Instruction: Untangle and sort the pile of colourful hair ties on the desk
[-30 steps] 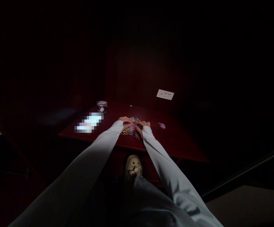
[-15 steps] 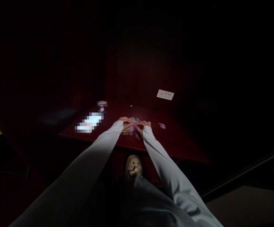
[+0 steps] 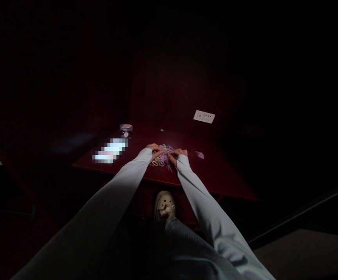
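Note:
On the dark red table lies a loose pile of small pastel hair ties (image 3: 163, 158), pink, yellow, green and purple rings. My left hand (image 3: 154, 148) rests at the pile's left edge, its fingers bent and drawn together over the ties. From the right, my right hand (image 3: 179, 154) reaches in with thumb and forefinger pinched at the pile's edge. The fingertips of both hands are close together, and what they hold is too small to make out. A smaller cluster of pink-purple hair ties (image 3: 199, 154) sits to the right of my right hand.
A clear jar with a lid (image 3: 126, 130) stands at the back left, behind a bright, pixelated phone-like rectangle (image 3: 110, 151). One green hair tie (image 3: 162, 130) lies near the back wall. A white socket plate (image 3: 204, 116) is on that wall. Below the table edge shows a beige clog (image 3: 165, 204).
My right hand has shifted very slightly to the right. My left hand stays nearly in place, and the pile looks almost unchanged.

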A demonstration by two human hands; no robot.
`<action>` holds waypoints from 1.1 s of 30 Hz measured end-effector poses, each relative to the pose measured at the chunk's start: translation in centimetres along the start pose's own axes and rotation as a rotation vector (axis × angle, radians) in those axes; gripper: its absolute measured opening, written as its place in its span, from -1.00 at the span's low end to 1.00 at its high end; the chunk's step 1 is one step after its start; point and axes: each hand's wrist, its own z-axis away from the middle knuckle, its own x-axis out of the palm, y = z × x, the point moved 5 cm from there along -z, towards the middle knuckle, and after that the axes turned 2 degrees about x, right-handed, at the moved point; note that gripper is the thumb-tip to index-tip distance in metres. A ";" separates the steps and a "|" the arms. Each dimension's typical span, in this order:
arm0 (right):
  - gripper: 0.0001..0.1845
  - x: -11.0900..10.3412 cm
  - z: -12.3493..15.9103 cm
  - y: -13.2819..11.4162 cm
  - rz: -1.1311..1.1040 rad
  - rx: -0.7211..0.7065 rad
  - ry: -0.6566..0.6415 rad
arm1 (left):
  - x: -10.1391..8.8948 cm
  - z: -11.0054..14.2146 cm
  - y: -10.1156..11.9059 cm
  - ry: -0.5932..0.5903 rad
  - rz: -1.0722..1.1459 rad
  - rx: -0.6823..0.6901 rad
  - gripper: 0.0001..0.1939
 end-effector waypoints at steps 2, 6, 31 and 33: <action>-0.83 0.0 0.0 0.1 -0.005 0.007 0.007 | -0.1 0.0 0.0 0.000 -0.020 -0.014 -0.88; -0.81 -0.1 -0.2 0.7 0.001 0.029 0.025 | -0.3 0.1 0.2 0.005 -0.055 -0.040 -0.91; -0.58 -11.0 0.7 10.4 0.710 0.304 0.130 | -0.6 0.4 0.7 -0.043 -0.143 -0.097 -0.91; -0.55 -11.3 1.0 11.0 0.649 0.356 0.180 | -0.6 0.3 0.6 -0.036 -0.151 -0.110 -0.90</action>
